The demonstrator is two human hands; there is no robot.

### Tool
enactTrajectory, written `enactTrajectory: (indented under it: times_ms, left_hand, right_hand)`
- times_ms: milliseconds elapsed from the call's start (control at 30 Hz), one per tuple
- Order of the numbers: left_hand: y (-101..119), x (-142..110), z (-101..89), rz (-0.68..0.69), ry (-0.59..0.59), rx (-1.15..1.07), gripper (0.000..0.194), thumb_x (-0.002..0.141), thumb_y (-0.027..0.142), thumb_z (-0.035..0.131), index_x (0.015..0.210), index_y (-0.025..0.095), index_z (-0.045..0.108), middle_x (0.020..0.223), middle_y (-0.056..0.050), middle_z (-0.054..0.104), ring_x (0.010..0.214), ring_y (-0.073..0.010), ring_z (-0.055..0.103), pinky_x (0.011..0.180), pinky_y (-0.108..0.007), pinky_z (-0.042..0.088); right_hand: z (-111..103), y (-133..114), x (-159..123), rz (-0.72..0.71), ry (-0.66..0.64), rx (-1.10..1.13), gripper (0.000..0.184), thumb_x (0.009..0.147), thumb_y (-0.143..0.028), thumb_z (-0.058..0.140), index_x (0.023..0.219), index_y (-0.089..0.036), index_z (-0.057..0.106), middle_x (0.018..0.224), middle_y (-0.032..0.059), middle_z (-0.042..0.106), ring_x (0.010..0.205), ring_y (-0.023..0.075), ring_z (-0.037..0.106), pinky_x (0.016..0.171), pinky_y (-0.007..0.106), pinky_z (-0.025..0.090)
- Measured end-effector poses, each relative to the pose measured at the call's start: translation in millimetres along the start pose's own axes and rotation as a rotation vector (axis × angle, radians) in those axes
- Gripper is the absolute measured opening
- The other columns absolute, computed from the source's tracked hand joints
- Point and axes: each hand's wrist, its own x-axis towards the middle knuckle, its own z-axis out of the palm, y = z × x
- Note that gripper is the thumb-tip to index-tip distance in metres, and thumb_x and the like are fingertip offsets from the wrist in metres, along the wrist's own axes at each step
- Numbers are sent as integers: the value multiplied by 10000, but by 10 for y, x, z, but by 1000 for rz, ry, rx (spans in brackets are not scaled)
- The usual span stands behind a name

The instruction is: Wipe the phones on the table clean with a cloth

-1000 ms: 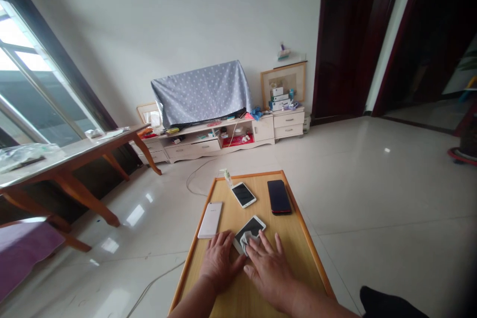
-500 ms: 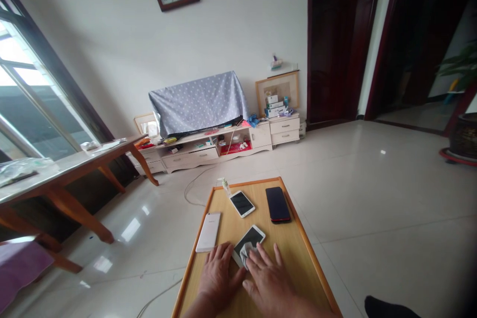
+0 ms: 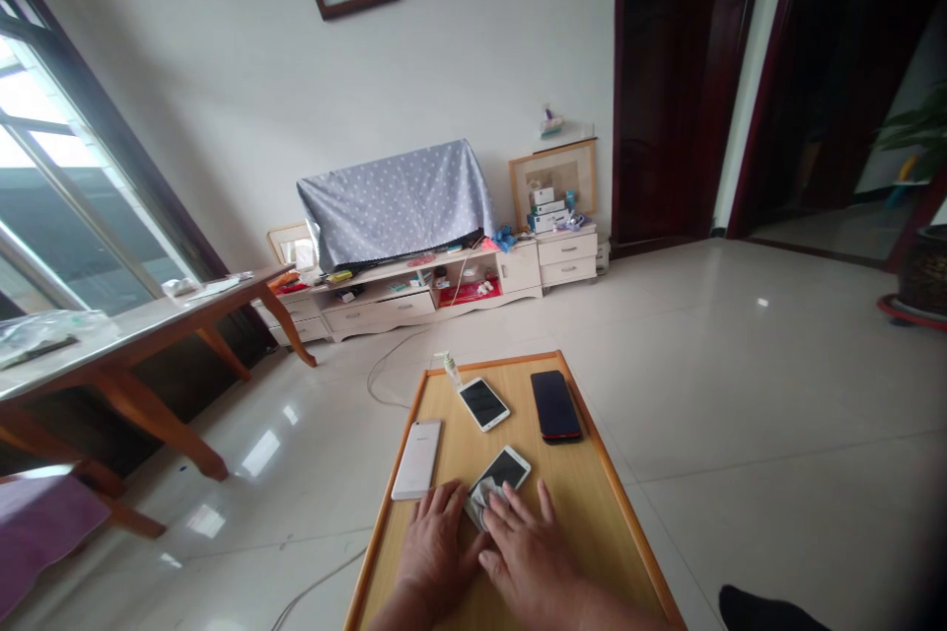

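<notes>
A low wooden table [image 3: 488,362] with an orange rim lies in front of me, holding several phones. My right hand [image 3: 529,552] presses a crumpled grey cloth [image 3: 484,503] onto a white-framed smartphone [image 3: 504,469], covering the phone's lower part. My left hand [image 3: 436,542] lies flat on the table with its fingers apart, touching the phone's lower left corner. Beyond them are a white phone [image 3: 482,403] and a black phone with a red edge [image 3: 554,405]. A pale pink phone [image 3: 416,459] lies back up, left of my left hand. A small pump bottle [image 3: 450,367] stands at the far rim.
A white cable [image 3: 385,385] runs along the tiled floor behind the low table. A long wooden table [image 3: 140,340] stands to the left. A white TV cabinet [image 3: 377,311] stands against the far wall. A dark-socked foot [image 3: 769,609] shows at the bottom right.
The cloth now sits lower on the phone, further under my right hand. My hands are closer together, and the view has shifted slightly.
</notes>
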Motion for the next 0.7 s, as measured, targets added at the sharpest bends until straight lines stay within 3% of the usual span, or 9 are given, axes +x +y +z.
enactTrajectory:
  times_ms: [133,300,433,533,700]
  left_hand:
    - [43,3,-46,-12,-5,2,616,851,635,605,1352,277,605,1394,-87,612,1288,-305,548,1134,-503,418]
    - [82,-2,-81,-32,-18,6,629,857,638,584,1362,263,599,1409,-89,604,1309,-320,532,1135,-517,417]
    - [62,-8,-55,-21,-10,12,607,876,623,573,1356,252,603,1410,-100,604,1315,-323,532,1154,-524,402]
    - [44,-14,-32,4,15,20,585,890,600,571,1358,251,594,1406,-99,604,1310,-319,537,1157,-529,403]
    - [0,-41,33,60,72,41,574,884,569,589,1348,231,585,1377,-114,622,1294,-318,559,1144,-525,430]
  right_hand:
    - [-57,92,145,60,27,-55,488,1030,-500,379,1486,-363,486,1573,9,460,1523,297,260,1192,656,-128]
    - [-131,255,272,137,82,-163,471,991,-368,450,1448,-302,543,1559,57,483,1502,306,308,1203,656,-71]
    - [-80,170,181,14,95,-148,404,1011,-314,419,1342,-244,640,1460,86,591,1386,264,473,1232,501,138]
    - [-126,89,120,-31,124,-142,345,1008,-251,402,1110,-253,732,1238,59,710,1213,234,579,1092,380,345]
    - [-275,161,145,98,206,-50,205,937,-203,481,903,-247,678,1009,39,701,977,218,614,862,327,408]
